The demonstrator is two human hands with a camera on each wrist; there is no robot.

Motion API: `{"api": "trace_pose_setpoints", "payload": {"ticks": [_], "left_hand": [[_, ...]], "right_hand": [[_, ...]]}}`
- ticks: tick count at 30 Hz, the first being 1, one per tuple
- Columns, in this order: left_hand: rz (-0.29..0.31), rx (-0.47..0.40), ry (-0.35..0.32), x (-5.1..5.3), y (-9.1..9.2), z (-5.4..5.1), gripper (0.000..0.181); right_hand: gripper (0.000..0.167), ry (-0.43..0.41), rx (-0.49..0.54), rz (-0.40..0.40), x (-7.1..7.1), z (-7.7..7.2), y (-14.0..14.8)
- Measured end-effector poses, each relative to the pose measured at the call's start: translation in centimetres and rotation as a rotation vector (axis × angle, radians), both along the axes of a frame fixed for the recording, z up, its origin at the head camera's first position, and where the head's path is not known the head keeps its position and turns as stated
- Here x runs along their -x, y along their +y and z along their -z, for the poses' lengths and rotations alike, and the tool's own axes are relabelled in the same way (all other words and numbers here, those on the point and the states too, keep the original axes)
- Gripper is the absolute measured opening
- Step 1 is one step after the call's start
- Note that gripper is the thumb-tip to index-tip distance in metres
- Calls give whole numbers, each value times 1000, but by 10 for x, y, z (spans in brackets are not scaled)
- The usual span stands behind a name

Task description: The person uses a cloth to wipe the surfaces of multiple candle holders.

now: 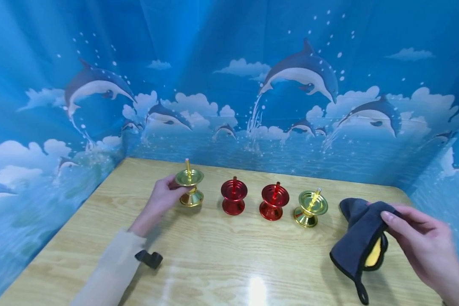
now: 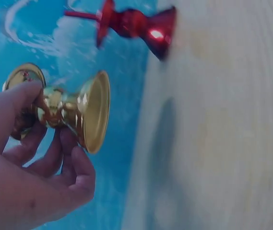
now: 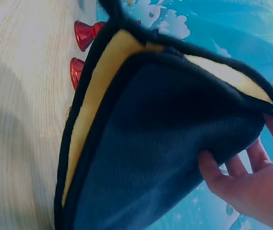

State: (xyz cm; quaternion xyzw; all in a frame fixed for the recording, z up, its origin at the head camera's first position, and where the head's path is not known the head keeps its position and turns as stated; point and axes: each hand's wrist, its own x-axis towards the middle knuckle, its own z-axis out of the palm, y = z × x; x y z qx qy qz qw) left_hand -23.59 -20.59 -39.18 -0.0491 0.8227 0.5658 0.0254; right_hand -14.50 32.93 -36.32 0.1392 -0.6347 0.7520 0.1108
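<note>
A gold candle holder (image 1: 191,198), with a dish, a narrow waist and an upright gold stick, is gripped at its waist by my left hand (image 1: 167,196). In the left wrist view its flared base (image 2: 96,112) is raised off the table, with fingers below and the thumb by the dish. My right hand (image 1: 424,238) pinches the top of a folded dark grey cloth (image 1: 355,244), which hangs above the table. Yellow lining (image 3: 95,110) shows inside its black edging in the right wrist view, and a black loop dangles from one corner.
Between the hands, two red candle holders (image 1: 233,206) (image 1: 272,210) and another gold one (image 1: 306,219) stand in a row on the wooden table (image 1: 214,263). A blue dolphin-print curtain (image 1: 214,42) rises behind the table and around its sides.
</note>
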Motion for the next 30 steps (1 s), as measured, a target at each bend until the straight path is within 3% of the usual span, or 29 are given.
{"api": "trace_pose_setpoints", "payload": {"ticks": [7, 15, 20, 30], "left_hand": [[79, -70, 25, -18, 21, -25, 56], [149, -141, 38, -34, 51, -41, 55], [230, -195, 72, -44, 68, -44, 53], [318, -270, 57, -56, 103, -38, 50]], "right_hand": [[36, 19, -19, 33, -8, -3, -15], [28, 19, -243, 122, -15, -10, -43], [26, -16, -413, 141, -20, -16, -66], [18, 75, -607, 174, -27, -18, -112]]}}
